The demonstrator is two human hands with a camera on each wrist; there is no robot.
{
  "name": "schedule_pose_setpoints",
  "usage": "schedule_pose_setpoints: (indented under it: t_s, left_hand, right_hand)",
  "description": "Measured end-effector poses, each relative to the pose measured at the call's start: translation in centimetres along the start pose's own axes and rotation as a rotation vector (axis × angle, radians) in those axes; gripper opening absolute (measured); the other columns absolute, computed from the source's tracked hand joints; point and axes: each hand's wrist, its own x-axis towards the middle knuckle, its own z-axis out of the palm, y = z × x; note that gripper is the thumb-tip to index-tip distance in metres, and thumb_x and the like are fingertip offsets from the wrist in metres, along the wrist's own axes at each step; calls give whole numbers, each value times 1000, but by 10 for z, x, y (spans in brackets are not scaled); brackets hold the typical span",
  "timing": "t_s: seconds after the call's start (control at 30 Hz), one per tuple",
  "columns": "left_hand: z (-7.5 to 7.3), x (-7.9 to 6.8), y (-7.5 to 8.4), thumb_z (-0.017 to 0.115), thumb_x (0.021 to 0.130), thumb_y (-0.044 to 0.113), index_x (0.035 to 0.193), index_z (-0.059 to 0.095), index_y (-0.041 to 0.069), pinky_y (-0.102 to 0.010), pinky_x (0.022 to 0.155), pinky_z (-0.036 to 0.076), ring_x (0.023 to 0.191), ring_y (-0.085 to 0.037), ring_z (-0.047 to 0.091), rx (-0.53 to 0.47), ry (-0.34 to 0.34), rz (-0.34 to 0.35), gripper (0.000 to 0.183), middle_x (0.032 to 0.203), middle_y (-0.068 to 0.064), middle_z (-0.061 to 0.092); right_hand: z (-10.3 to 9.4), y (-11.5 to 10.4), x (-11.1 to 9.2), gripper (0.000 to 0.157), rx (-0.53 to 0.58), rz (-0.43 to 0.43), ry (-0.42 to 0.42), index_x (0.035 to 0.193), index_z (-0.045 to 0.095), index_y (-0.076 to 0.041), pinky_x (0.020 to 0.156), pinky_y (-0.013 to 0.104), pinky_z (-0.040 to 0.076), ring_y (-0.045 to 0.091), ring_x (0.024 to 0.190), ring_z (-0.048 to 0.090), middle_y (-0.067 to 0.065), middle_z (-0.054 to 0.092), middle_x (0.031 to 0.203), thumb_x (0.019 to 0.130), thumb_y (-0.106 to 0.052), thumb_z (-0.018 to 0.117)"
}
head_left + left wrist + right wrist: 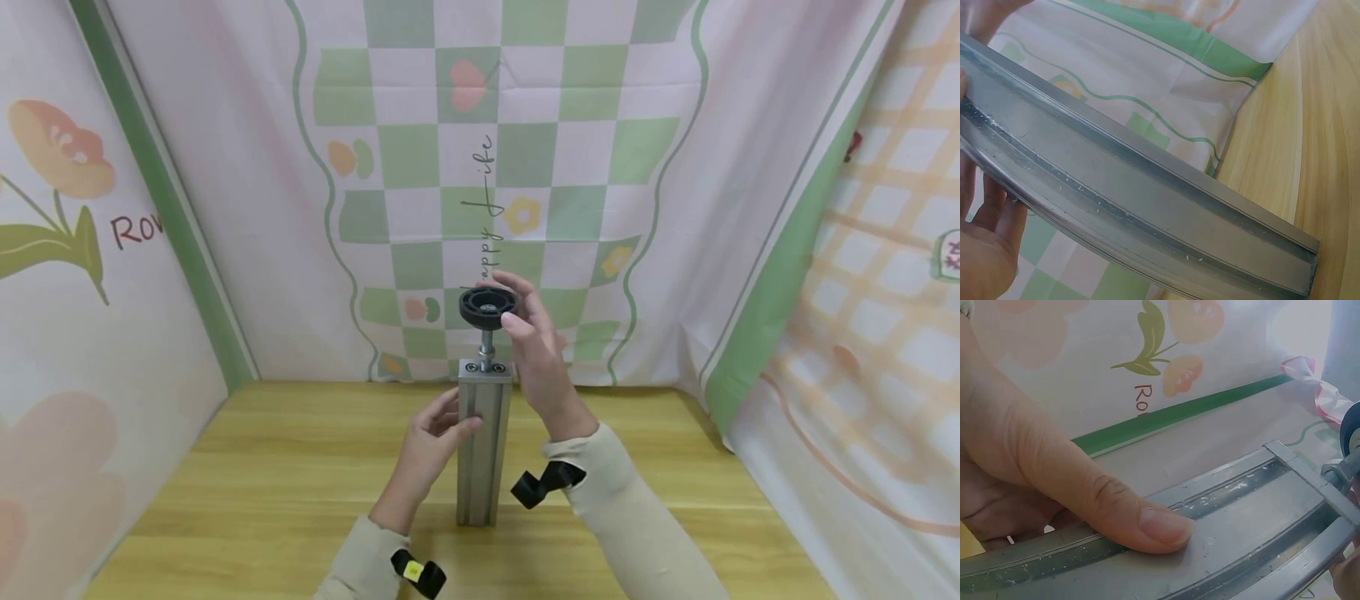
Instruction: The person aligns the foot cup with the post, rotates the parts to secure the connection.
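An aluminium profile [480, 450] stands upright on the wooden table, topped by an end plate with two screws. A black levelling foot [483, 310] sits above it on a threaded stem with a nut [487, 353]. My left hand [429, 454] grips the profile's upper half, thumb on the front face and fingers round the left side. With thumb and fingers, my right hand [542, 354] holds the foot's round rim from the right. The right wrist view shows the left thumb [1166, 528] pressed on the profile below the end plate [1310, 478].
The wooden table [300, 467] extends around the profile. A patterned cloth [525, 150] hangs behind it, with printed cloths at both sides. Each wrist wears a black strap mount, one of them the right mount [547, 483].
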Motion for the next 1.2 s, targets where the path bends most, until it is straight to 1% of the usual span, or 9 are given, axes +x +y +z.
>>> schedule_pose_setpoints:
  t_s: [0.2,0.3,0.47,0.6,0.73,0.83,0.9,1.0,1.2]
  left_hand:
    - [0,0,0,78,90,32,140,60,21,-40,91,53,110,-24,63,9,0,2,54,124,-6,66]
    - [0,0,0,77,90,33,140,60,21,-40,91,52,110,-24,63,13,-3,3,54,124,-6,65]
    - [-1,-1,0,76,91,33,140,60,21,-39,90,53,110,-23,63,9,-6,5,53,123,-6,66]
    - [0,-1,0,77,90,31,140,60,22,-38,89,52,109,-23,64,-3,-10,3,54,122,-5,67]
    - [0,-1,1,78,89,31,140,60,22,-38,90,52,108,-22,64,-7,-4,-5,55,122,-5,67]
    - [0,-1,1,79,89,32,141,59,22,-39,90,53,108,-23,64,-15,-1,-9,56,122,-6,67]
    - [0,-1,1,79,89,31,141,59,21,-39,90,53,108,-23,64,-19,-1,-9,56,122,-7,67]
    - [0,-2,1,78,89,31,141,59,21,-39,90,53,108,-23,64,-22,-4,-2,56,122,-7,67]
    - [0,-1,1,79,89,32,141,59,22,-39,90,53,108,-23,64,-24,-4,1,56,122,-6,67]
  right_hand:
    - [1,-2,-3,56,-77,22,35,144,44,-3,95,32,46,32,123,51,18,45,142,93,-24,56]
    - [3,-3,-3,52,-141,5,63,139,50,-4,94,30,45,31,117,51,16,43,139,92,-23,63]
    - [8,-6,-2,52,-348,-74,148,134,55,-10,97,35,37,24,106,48,8,45,128,90,-30,75]
    - [12,-7,-3,59,-487,-118,199,139,52,-16,99,43,35,20,113,43,3,42,133,90,-40,73]
    - [15,-7,-4,55,-387,-90,159,148,42,-13,106,47,34,23,127,45,10,41,145,99,-35,49]
    - [13,-5,-3,54,-235,-55,85,152,35,-7,114,45,27,25,136,40,13,41,150,104,-30,30]
    - [12,-3,-2,55,-186,-55,49,153,33,-4,118,43,17,22,144,31,12,39,154,107,-31,22]
    - [10,1,-3,58,-120,-47,33,152,33,0,119,43,17,24,144,33,12,42,153,109,-36,19]
    - [7,4,-2,57,-60,-55,20,150,37,-2,119,44,18,28,142,36,15,46,150,108,-39,23]
